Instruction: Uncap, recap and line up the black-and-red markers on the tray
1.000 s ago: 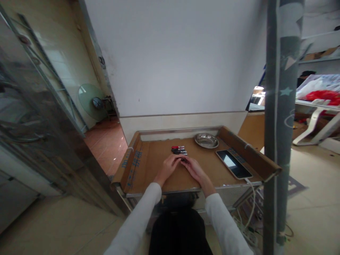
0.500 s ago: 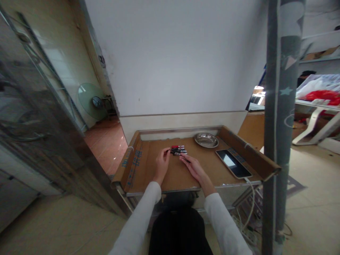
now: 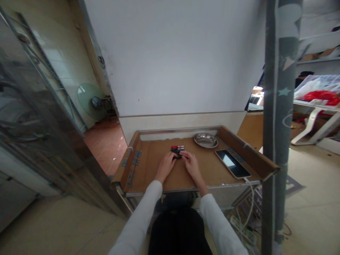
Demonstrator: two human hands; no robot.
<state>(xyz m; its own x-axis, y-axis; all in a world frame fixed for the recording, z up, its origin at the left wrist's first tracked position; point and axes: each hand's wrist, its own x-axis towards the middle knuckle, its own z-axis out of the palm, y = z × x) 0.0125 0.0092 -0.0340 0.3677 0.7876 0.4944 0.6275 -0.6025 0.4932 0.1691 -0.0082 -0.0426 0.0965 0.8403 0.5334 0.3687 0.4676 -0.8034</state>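
Observation:
Several slim marker pens lie side by side on the cardboard-lined table top, a red one farthest from me and dark ones nearer. My left hand has its fingers curled at the left end of a black marker pen on the near side of the row. At that pen's right end, my right hand closes its fingertips. The fingers partly cover the pen and the near part of the row, so small details are hidden.
To the right of the row stands a shallow round metal dish. A phone with a white cable lies at the right. Raised cardboard sides border the table. A grey pole stands close on the right.
My right hand has moved left with the black marker pen, and my left hand has shifted right and nearer to me. The hands are now close together at the row's near side.

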